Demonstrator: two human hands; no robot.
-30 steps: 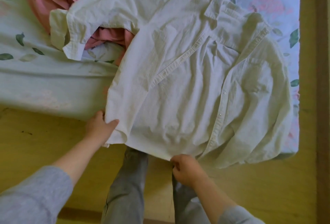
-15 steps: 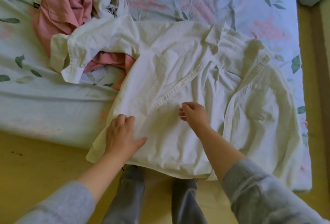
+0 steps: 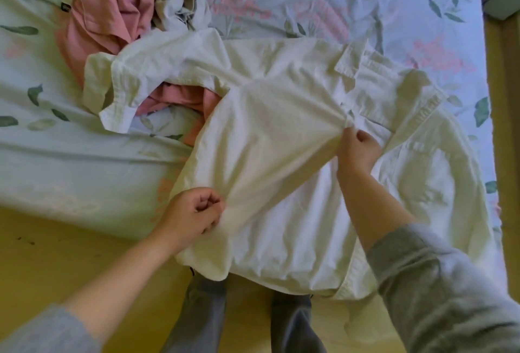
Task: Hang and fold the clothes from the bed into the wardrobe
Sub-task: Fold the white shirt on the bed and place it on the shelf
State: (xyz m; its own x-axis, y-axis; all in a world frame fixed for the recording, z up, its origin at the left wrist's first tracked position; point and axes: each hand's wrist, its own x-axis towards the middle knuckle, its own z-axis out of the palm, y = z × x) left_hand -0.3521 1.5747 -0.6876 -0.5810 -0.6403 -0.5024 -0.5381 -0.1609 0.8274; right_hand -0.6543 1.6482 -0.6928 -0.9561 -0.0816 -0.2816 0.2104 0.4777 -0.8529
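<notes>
**White shirt pinched in both grips at the edge of the bed**

The left grip (image 3: 194, 213) is curled shut on a fold of the white shirt (image 3: 267, 141) low on its near-left panel, just above the hem. The right grip (image 3: 358, 152) is closed as well, thumb and fingers pinching the front edge of that same panel around mid-chest, just below the collar. The cloth between the two grips is drawn into a taut ridge.

The shirt lies front-up and unbuttoned across the near side of the bed (image 3: 70, 169). Its collar points away from the person and its hem hangs over the mattress edge toward the floor (image 3: 56, 254). One short sleeve stretches out to the left. The far-right panel, which has a chest pocket, lies flat under the right forearm and its grey sleeve (image 3: 436, 282).

Beyond the shirt, a crumpled pink garment (image 3: 107, 15) is heaped on the floral sheet (part of it shows under the outstretched sleeve). A pale beige garment (image 3: 180, 0) is bunched just beside it, touching the pink one; what kind of garment it is cannot be told from here.

The person's legs in grey trousers (image 3: 202, 310) stand on the yellow floor below the hanging hem.
</notes>
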